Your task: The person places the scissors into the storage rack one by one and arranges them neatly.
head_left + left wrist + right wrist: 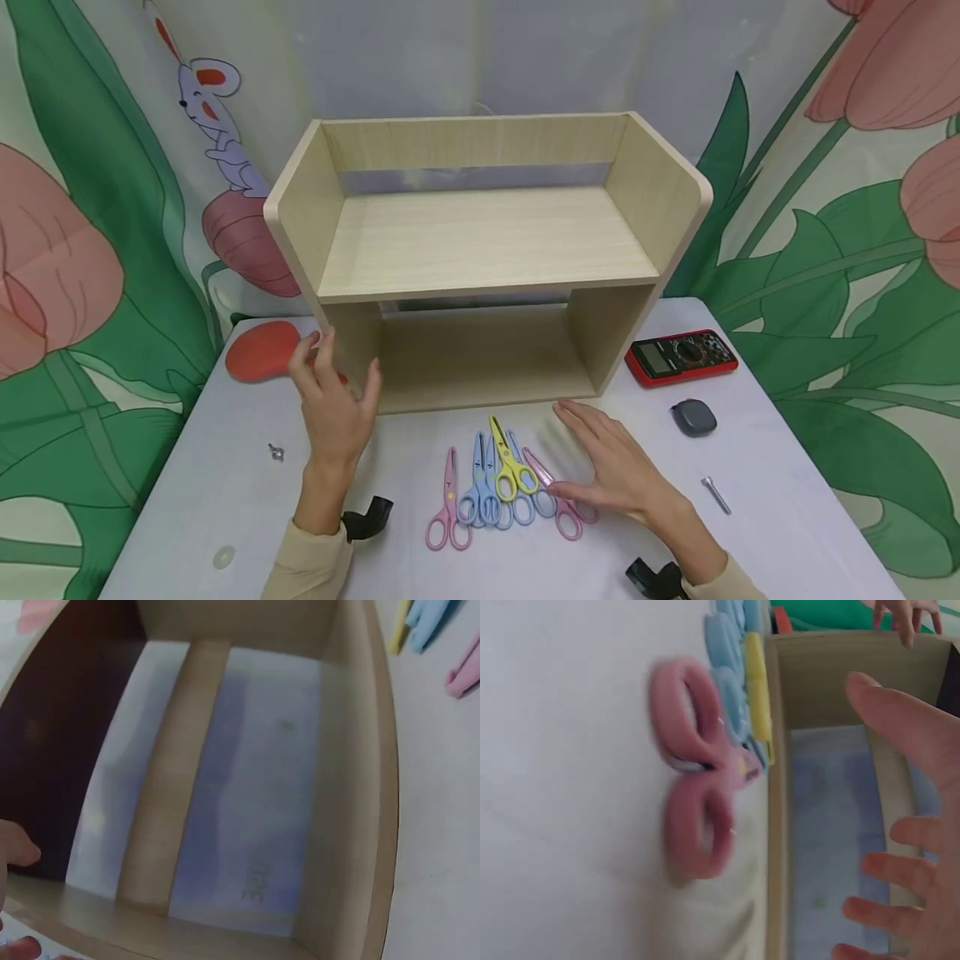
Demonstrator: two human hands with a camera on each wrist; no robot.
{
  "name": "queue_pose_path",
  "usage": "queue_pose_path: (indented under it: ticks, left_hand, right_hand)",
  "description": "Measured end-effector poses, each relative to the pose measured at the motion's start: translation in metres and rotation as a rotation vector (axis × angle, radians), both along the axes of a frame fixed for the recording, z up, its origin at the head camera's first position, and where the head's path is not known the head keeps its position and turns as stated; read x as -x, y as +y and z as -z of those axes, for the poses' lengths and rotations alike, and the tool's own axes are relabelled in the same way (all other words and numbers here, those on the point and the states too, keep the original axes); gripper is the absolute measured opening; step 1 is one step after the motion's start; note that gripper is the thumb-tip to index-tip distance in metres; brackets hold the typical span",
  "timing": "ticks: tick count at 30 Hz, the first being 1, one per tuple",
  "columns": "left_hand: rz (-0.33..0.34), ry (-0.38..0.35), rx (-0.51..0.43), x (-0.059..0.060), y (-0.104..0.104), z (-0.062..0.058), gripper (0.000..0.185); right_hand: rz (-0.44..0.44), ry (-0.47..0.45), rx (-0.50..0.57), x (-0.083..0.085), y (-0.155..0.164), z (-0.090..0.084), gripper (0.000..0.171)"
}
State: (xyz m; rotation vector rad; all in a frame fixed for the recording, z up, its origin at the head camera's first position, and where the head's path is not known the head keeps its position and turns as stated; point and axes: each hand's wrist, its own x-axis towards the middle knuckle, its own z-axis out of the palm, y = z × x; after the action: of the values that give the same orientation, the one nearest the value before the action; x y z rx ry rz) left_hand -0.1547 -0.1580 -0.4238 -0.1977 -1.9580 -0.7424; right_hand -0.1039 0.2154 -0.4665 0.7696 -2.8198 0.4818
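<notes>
A pale wooden two-tier shelf stands in the middle of the white table. Several child scissors lie fanned out in front of it: a pink pair, blue pairs, a yellow pair and another pink pair. My left hand is raised with its fingers spread, close to the shelf's lower left front corner, and holds nothing. My right hand lies flat and open just right of the scissors, thumb over the right pink pair. The right wrist view shows that pink pair's handles and straight fingers.
A red multimeter and a small grey case lie right of the shelf, with a metal pin nearer me. On the left are a red-orange pad, a small screw and a clear disc. Flowered curtains surround the table.
</notes>
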Motion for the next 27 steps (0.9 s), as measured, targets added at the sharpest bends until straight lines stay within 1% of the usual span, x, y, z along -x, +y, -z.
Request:
queue_pose_path:
  ticks: [2, 5, 8, 11, 13, 15, 17, 19, 21, 23, 27]
  left_hand:
    - [0.0, -0.033, -0.046, 0.003, -0.002, 0.001, 0.069]
    - [0.001, -0.104, -0.09, 0.006, -0.006, 0.003, 0.07]
    - [0.003, -0.172, -0.112, 0.006, -0.008, 0.006, 0.069]
    - [0.016, -0.216, -0.13, 0.006, -0.009, 0.009, 0.066]
    - [0.028, -0.221, -0.138, 0.007, -0.01, 0.011, 0.063]
    - [0.033, -0.221, -0.144, 0.007, -0.012, 0.013, 0.059]
    - [0.03, -0.216, -0.149, 0.007, -0.013, 0.014, 0.056]
    - [0.027, -0.209, -0.148, 0.007, -0.014, 0.015, 0.055]
    - [0.022, -0.2, -0.145, 0.008, -0.014, 0.016, 0.054]
    - [0.022, -0.192, -0.139, 0.008, -0.014, 0.016, 0.053]
    - [0.022, -0.17, -0.128, 0.008, -0.015, 0.017, 0.051]
  right_hand:
    - [0.008, -0.026, -0.001, -0.005, 0.002, 0.004, 0.104]
    - [0.028, -0.096, -0.012, -0.015, 0.005, 0.01, 0.108]
    - [0.044, -0.174, -0.02, -0.024, 0.006, 0.017, 0.112]
    - [0.048, -0.217, -0.036, -0.032, 0.007, 0.024, 0.11]
    - [0.036, -0.213, -0.063, -0.035, 0.008, 0.027, 0.101]
    - [0.023, -0.198, -0.088, -0.036, 0.009, 0.03, 0.087]
    - [0.008, -0.183, -0.108, -0.037, 0.011, 0.032, 0.074]
    - [-0.005, -0.185, -0.118, -0.037, 0.012, 0.031, 0.065]
    - [-0.013, -0.197, -0.117, -0.037, 0.013, 0.03, 0.062]
    - [-0.028, -0.188, -0.099, -0.037, 0.014, 0.031, 0.06]
    - [-0.04, -0.095, -0.054, -0.032, 0.014, 0.03, 0.053]
